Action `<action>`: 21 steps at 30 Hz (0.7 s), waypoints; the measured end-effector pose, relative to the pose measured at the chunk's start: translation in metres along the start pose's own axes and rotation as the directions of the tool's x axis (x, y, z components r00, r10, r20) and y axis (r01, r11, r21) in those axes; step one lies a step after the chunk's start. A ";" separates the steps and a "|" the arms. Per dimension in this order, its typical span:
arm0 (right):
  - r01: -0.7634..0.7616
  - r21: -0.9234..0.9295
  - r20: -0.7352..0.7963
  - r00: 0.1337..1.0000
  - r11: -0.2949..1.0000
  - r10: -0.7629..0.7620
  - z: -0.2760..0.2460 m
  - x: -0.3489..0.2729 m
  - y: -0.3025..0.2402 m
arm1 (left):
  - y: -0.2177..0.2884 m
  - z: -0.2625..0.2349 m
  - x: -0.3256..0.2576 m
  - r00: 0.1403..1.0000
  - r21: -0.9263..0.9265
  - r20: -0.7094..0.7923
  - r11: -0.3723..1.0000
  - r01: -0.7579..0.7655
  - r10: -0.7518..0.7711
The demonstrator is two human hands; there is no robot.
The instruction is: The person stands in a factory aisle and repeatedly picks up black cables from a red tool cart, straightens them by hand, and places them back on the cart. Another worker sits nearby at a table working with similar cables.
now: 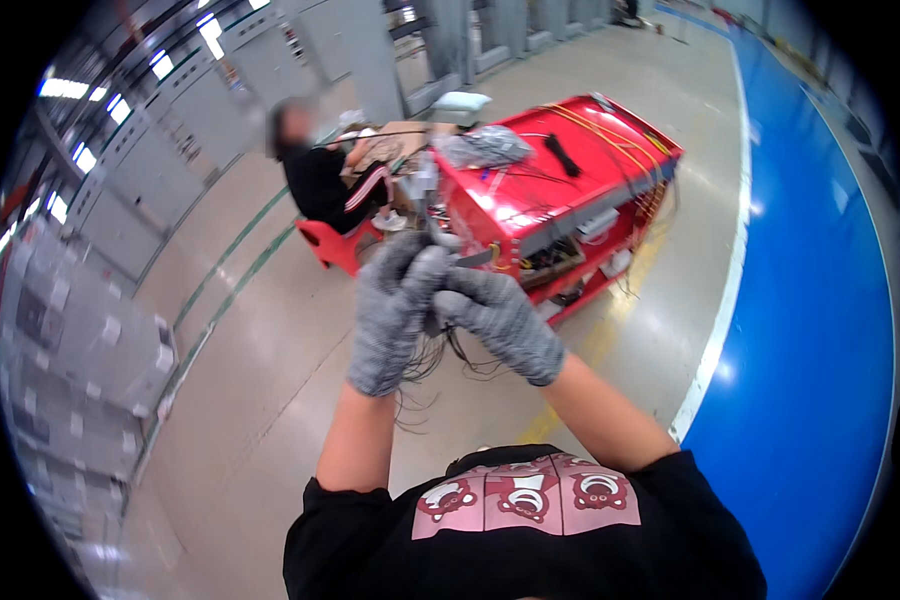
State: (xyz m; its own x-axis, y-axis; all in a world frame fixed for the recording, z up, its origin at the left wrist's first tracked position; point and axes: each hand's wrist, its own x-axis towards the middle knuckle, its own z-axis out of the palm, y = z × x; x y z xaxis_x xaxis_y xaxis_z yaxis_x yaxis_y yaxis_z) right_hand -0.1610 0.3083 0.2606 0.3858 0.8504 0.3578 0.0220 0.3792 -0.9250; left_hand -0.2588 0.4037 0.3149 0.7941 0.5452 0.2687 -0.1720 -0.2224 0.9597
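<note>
Two gloved hands mid-frame | left hand [390, 310] and right hand [500, 320] both clenched on wire bundle [432, 352] | I'd keep strands taut, untangled, away from red cart [560, 190] at upper centre.

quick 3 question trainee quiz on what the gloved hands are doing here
1. True or false: both hands wear grey knitted gloves.
2. What do the hands hold together? A) a bundle of thin dark wires B) a yellow hammer C) a blue bucket
3. What colour is the metal cart behind the hands?

Key
1. True: the left hand and the right hand are both in grey knitted gloves.
2. A: the bundle of thin dark wires hangs below them.
3. Red: the red metal cart.
</note>
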 end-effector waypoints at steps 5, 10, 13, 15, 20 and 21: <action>0.241 0.017 0.024 0.970 0.970 -0.241 0.004 -0.047 -0.020 | 0.038 0.041 -0.029 0.859 0.002 -0.327 0.909 -0.417 0.395; 0.210 -0.090 0.274 0.945 0.974 -0.178 0.004 -0.090 -0.057 | 0.101 0.022 -0.079 0.754 -0.183 -0.167 0.731 -0.657 0.635; 0.213 -0.122 0.348 0.924 0.969 -0.160 0.007 -0.119 -0.036 | 0.122 0.005 -0.112 0.372 0.338 -0.525 0.589 -0.734 0.766; 0.181 -0.099 0.401 0.907 0.978 -0.127 0.005 -0.141 -0.009 | 0.149 0.008 -0.128 0.082 0.874 -0.458 0.465 -0.140 0.885; 0.039 -0.150 0.458 0.888 0.988 0.034 -0.026 -0.183 0.075 | 0.203 -0.111 -0.172 0.187 0.876 -0.398 0.433 -0.211 0.898; -0.011 -0.103 0.460 0.886 0.995 0.058 -0.037 -0.189 0.082 | 0.208 -0.139 -0.178 0.233 0.850 -0.427 0.476 -0.225 0.873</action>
State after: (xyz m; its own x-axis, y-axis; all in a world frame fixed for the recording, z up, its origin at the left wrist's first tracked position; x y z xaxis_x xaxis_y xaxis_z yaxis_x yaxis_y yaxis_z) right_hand -0.1978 0.1649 0.1125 -0.0808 0.9431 0.3224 0.1127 0.3301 -0.9372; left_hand -0.5167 0.3733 0.4783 -0.2139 0.2784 0.9363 0.2348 -0.9158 0.3260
